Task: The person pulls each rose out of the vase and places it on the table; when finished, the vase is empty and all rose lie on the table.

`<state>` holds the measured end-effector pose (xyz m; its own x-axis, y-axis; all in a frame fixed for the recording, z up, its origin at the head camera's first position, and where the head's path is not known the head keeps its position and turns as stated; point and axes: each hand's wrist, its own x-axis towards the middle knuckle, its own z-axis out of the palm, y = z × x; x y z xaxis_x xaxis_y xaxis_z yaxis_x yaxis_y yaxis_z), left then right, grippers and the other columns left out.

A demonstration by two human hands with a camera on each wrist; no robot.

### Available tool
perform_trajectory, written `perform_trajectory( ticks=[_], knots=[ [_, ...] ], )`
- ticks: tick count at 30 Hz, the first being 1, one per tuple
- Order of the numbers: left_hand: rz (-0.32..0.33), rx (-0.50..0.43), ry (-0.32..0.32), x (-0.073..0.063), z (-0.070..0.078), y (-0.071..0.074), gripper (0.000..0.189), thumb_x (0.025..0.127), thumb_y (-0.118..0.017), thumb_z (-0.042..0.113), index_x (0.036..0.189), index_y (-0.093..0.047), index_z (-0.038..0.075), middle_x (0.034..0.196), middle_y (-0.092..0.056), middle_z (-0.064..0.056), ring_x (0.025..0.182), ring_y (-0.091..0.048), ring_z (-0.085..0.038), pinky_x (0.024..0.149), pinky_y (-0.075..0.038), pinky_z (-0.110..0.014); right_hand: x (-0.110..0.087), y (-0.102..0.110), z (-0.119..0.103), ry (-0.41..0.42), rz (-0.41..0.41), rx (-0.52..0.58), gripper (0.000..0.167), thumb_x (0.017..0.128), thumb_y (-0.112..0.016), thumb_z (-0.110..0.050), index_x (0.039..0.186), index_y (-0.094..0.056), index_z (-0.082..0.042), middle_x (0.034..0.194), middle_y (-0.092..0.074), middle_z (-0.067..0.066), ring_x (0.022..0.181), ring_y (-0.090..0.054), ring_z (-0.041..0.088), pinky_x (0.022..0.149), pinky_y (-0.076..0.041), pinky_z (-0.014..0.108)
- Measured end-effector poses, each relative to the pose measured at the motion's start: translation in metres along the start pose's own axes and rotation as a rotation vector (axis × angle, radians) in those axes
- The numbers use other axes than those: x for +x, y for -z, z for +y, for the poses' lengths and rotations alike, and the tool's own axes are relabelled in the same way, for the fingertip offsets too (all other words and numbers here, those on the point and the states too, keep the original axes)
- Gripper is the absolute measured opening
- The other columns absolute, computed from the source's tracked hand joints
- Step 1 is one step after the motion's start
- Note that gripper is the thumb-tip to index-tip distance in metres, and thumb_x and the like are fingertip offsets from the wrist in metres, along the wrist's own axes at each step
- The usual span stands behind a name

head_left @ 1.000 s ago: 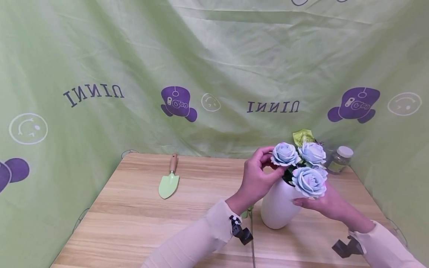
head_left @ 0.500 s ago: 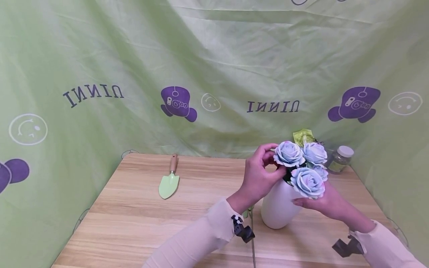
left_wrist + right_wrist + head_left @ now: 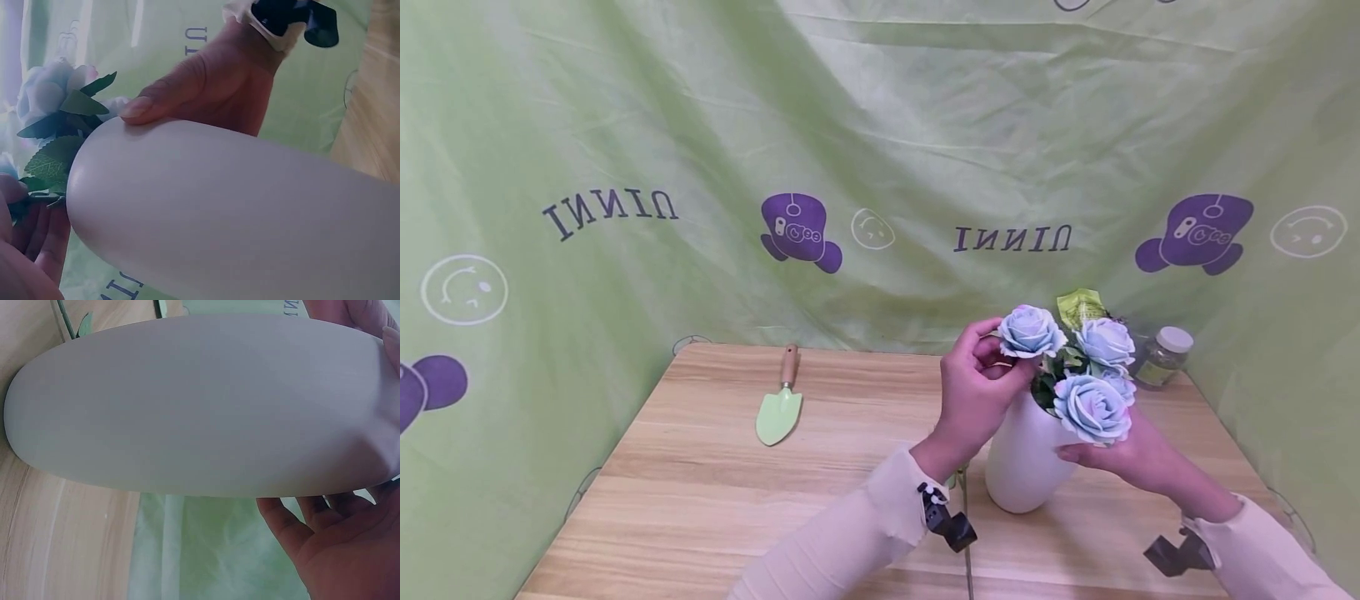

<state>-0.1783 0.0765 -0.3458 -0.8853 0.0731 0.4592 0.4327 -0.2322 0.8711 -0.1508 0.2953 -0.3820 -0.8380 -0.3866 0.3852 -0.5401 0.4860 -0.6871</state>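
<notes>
A white vase (image 3: 1026, 458) stands on the table, tilted in the head view, with several light-blue roses (image 3: 1093, 408) and dark green leaves at its mouth. My left hand (image 3: 973, 392) pinches the stem of one blue rose (image 3: 1032, 332) just below its bloom, at the vase's left rim. In the left wrist view that green stem (image 3: 45, 197) shows between thumb and fingers, right by the mouth. My right hand (image 3: 1138, 454) grips the vase near its top, its thumb on the near side; its fingers show under the vase in the right wrist view.
A thin green stem (image 3: 967, 533) with leaves lies on the table left of the vase. Farther left is a green trowel (image 3: 778, 414) with a wooden handle. Behind the roses stand a white-lidded jar (image 3: 1159, 358) and a yellow-green packet (image 3: 1078, 307). Green cloth hangs behind.
The rose in my left hand first shifts slightly right, then moves left and up, apart from the other blooms. My right hand and the vase stay nearly still.
</notes>
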Motion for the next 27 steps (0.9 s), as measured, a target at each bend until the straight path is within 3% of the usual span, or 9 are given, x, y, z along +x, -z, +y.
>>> perform_trajectory(
  ticks=[5, 12, 18, 27],
  knots=[
    [0.056, -0.054, 0.032, 0.003, 0.003, 0.001, 0.042, 0.085, -0.078, 0.005, 0.123, -0.062, 0.001, 0.107, -0.073, -0.023, 0.085, -0.07, -0.007, 0.078, -0.063, -0.022, -0.001, 0.0, 0.002, -0.007, 0.003, -0.006, 0.081, 0.063, -0.086, 0.002, 0.126, -0.054, -0.037, 0.113, -0.061, -0.028, 0.101, -0.057, -0.009, 0.081, -0.051, 0.01],
    [0.082, -0.184, 0.087, 0.005, 0.011, 0.001, 0.034, 0.086, -0.075, 0.001, 0.118, -0.064, -0.002, 0.106, -0.072, -0.027, 0.077, -0.068, -0.008, 0.072, -0.065, -0.03, -0.001, 0.0, 0.004, 0.002, 0.0, -0.004, 0.082, 0.062, -0.086, 0.003, 0.124, -0.055, -0.041, 0.113, -0.061, -0.029, 0.101, -0.058, -0.01, 0.081, -0.051, 0.01],
    [0.091, -0.263, 0.113, 0.006, 0.01, 0.002, 0.032, 0.087, -0.073, -0.002, 0.117, -0.064, -0.004, 0.107, -0.07, -0.03, 0.075, -0.07, -0.011, 0.069, -0.066, -0.035, 0.0, 0.001, 0.003, 0.016, -0.003, -0.009, 0.08, 0.063, -0.086, 0.002, 0.125, -0.056, -0.037, 0.113, -0.061, -0.028, 0.101, -0.057, -0.01, 0.081, -0.051, 0.01],
    [0.091, -0.306, 0.125, 0.006, 0.011, 0.005, 0.029, 0.091, -0.071, 0.005, 0.117, -0.064, -0.006, 0.102, -0.069, -0.029, 0.074, -0.071, -0.013, 0.069, -0.066, -0.042, -0.001, 0.001, 0.001, -0.014, -0.006, -0.02, 0.073, 0.064, -0.086, 0.001, 0.122, -0.058, -0.033, 0.109, -0.061, -0.028, 0.098, -0.058, -0.009, 0.077, -0.054, 0.014]
  ],
)
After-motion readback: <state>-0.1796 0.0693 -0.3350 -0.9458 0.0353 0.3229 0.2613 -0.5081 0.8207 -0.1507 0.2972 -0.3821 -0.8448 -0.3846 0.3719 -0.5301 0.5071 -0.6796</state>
